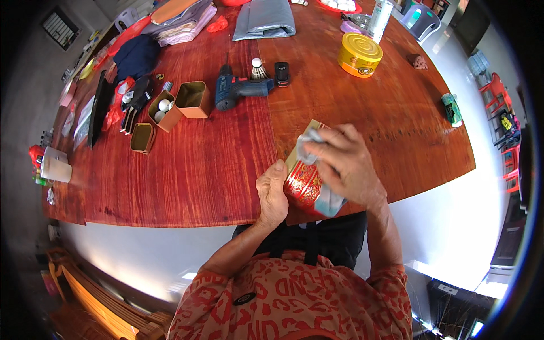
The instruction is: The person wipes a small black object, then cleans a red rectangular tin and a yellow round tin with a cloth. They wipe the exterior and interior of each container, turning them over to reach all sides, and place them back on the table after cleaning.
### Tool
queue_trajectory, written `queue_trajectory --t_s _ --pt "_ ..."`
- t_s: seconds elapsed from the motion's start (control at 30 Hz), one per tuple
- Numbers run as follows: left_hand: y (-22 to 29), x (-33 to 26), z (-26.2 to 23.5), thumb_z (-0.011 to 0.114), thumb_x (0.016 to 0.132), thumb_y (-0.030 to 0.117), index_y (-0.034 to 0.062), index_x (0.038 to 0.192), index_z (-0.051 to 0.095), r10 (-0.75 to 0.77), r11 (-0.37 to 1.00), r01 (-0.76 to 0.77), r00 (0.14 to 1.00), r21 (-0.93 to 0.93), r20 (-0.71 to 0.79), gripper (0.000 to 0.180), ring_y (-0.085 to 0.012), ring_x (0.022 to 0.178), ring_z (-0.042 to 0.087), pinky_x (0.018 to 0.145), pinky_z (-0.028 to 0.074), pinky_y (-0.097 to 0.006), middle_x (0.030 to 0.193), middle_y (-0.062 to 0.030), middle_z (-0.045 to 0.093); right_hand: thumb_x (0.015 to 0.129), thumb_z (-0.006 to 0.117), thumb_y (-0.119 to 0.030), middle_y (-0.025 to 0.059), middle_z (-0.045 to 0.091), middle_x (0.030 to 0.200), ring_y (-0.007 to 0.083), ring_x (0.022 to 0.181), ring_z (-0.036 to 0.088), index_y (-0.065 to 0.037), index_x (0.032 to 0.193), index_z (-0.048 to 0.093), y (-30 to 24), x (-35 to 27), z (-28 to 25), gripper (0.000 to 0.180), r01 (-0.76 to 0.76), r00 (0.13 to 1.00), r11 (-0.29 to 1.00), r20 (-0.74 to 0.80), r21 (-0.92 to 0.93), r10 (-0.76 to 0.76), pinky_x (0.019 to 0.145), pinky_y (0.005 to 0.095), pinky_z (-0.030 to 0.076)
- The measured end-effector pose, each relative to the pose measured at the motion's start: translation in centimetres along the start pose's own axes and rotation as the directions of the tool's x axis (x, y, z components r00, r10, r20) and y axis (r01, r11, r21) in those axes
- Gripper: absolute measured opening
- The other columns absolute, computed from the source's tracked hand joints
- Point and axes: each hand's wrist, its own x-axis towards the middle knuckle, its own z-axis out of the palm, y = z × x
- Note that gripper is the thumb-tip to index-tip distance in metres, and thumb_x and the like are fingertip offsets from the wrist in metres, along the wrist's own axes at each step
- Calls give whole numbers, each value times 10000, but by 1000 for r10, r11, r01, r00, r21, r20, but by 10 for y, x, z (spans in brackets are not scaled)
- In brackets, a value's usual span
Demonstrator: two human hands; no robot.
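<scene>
Near the table's front edge, my left hand [273, 191] grips the side of a red and gold patterned box [304, 185], its thumb along the edge. The box is tilted and appears rectangular; whether it is tin or card I cannot tell. My right hand [352, 163] is closed on a grey-blue cloth [309, 148] that lies against the upper part of the box. More of the cloth hangs down below that hand, over the box's right side. The right fingers are slightly blurred and cover part of the box.
A cordless drill [243, 89], a shuttlecock [259, 70] and a black battery [281, 74] are beyond my hands. Leftward stand an open square tin [192, 101], a tin holding white balls [164, 118] and a smaller tin [143, 137]. A yellow round tin [361, 55] sits far right.
</scene>
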Motion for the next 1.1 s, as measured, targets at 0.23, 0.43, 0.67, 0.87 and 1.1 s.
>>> queue_trajectory --t_s 0.23,0.43,0.67,0.87,1.1 --pt "-7 -9 -2 408 1044 318 43 681 507 0 996 -1 1000 -86 -19 466 -58 616 382 549 317 -249 656 49 465 727 710 -151 3 584 1096 212 976 514 -96 998 686 -36 -3 6 277 79 990 997 116 -8 -77 792 361 468" --pt "-9 -9 -4 425 1042 284 62 648 401 50 999 -50 999 -9 20 453 -49 615 320 537 284 -253 644 53 393 735 698 -111 37 605 1102 233 981 534 -84 1027 686 -8 3 6 294 -10 999 990 49 -142 17 818 386 473" --pt "-1 -3 -3 470 1027 276 22 707 497 48 999 -49 997 17 66 410 -46 621 341 533 305 -247 651 46 423 800 667 -120 77 628 1026 286 877 587 -79 1050 676 23 2 10 253 -222 975 972 -24 -83 221 762 411 501" --pt "21 15 -21 548 970 280 -37 895 594 -141 931 40 956 363 256 328 -71 646 445 566 388 -265 677 -18 513 811 661 -133 79 617 957 291 848 593 -90 1040 670 22 1 12 233 -217 976 968 -56 -122 212 717 407 515" --pt "52 74 10 467 971 386 -14 979 635 -582 812 542 733 214 353 434 -121 752 597 651 495 -295 841 -58 633 780 677 -132 80 607 924 290 860 587 -91 1008 668 14 1 16 232 -183 982 959 -81 -218 169 707 404 515"
